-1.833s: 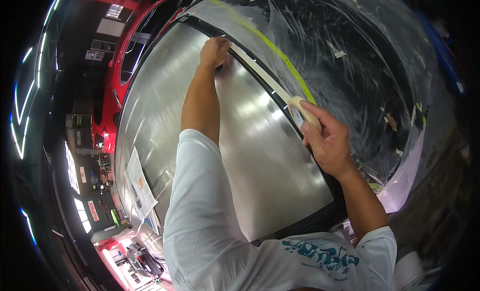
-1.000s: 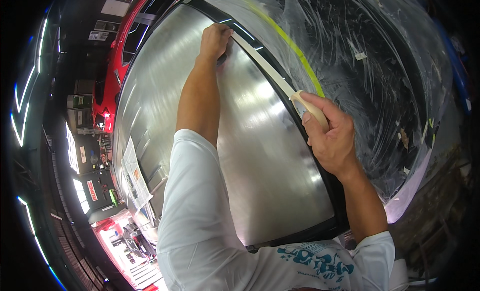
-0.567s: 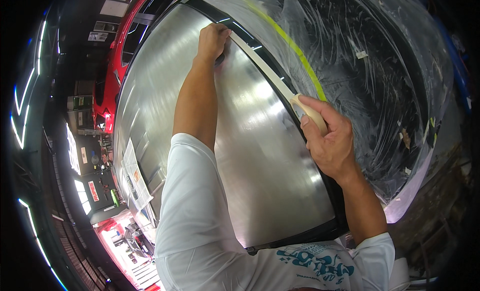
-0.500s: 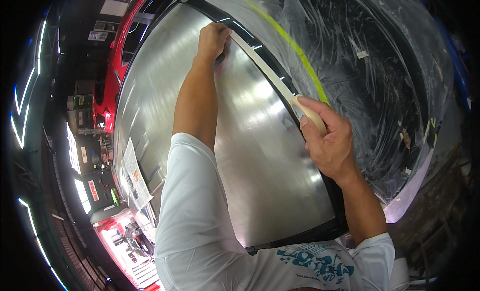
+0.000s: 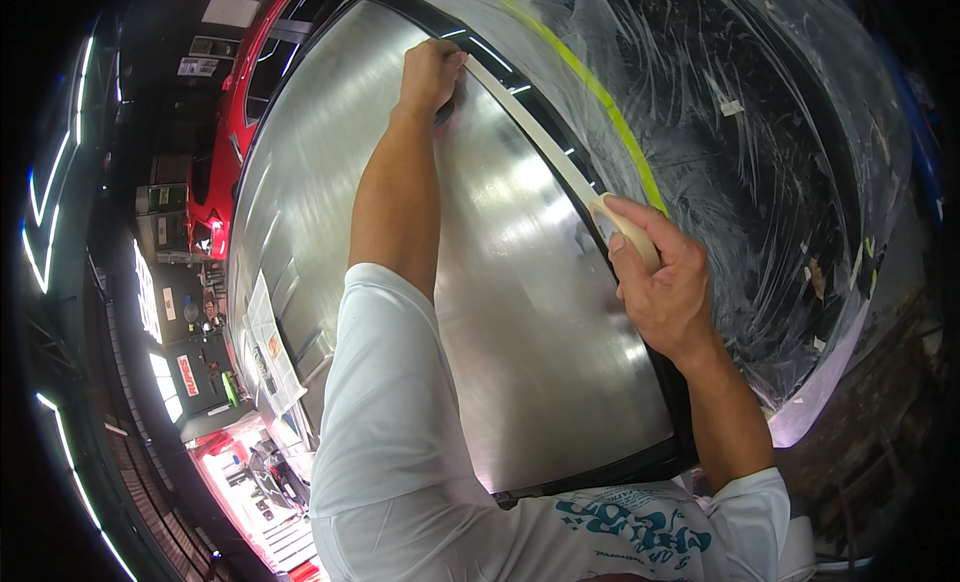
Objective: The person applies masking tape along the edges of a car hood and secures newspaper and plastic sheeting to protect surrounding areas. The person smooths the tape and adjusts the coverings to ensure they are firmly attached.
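A roll of cream masking tape is gripped in my right hand, thumb on the near side and fingers curled round its far side. From the roll a pale strip of tape runs taut, up and left, along the black edge of a large silvery panel. At the strip's far end my left hand is closed, its fingertips at the tape by the panel's edge. Part of those fingers is hidden behind the hand. My left arm reaches across the panel.
Clear plastic sheeting covers the dark surface to the right, with a yellow-green tape line along it. Newspaper lies at the panel's left side. Beyond stands a red car. Wall-mounted tools and a lit work area fill the left.
Both hands and the tape appear a little farther right, along with a slight shift of the whole view. Their hold on the tape looks the same.
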Available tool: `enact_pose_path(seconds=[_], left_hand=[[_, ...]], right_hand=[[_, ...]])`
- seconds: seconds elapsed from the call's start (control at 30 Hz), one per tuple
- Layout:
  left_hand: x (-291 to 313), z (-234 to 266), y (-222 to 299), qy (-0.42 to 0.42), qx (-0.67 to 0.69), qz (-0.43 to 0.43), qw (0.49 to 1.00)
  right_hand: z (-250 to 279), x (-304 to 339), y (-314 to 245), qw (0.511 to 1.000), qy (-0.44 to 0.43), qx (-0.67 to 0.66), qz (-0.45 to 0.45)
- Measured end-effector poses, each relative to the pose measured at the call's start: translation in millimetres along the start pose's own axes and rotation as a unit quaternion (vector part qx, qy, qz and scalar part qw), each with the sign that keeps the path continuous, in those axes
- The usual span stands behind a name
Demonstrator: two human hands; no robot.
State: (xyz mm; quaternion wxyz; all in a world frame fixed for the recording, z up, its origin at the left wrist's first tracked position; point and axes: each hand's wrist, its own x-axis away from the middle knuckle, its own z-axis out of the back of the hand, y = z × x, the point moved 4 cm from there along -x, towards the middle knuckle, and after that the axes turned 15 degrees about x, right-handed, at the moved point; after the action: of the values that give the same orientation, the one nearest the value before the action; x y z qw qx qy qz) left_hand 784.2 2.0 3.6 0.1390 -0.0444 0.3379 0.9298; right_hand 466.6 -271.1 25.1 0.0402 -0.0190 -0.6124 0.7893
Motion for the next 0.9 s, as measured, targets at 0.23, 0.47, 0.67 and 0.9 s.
enact_pose_path(seconds=[0.23,0.47,0.67,0.9], left_hand=[[-2.4,-0.9,-2.9,-0.004,-0.020,0.020,1.000],[-7.3,-0.3,-7.6,0.012,-0.013,0.087,0.996],[-15.6,2.8,-15.8,0.001,-0.019,0.106,0.994],[-11.3,8.2,-15.1,0.003,-0.015,0.083,0.996]], right_hand=[[-2.0,3.1,3.0,1.000,0.003,0.013,0.008],[2.4,-1.5,-0.7,1.000,0.000,0.007,-0.005],[1.5,-0.5,-5.7,0.998,-0.024,-0.013,-0.048],[-6.0,-1.1,-2.4,0.999,-0.017,-0.005,-0.026]])
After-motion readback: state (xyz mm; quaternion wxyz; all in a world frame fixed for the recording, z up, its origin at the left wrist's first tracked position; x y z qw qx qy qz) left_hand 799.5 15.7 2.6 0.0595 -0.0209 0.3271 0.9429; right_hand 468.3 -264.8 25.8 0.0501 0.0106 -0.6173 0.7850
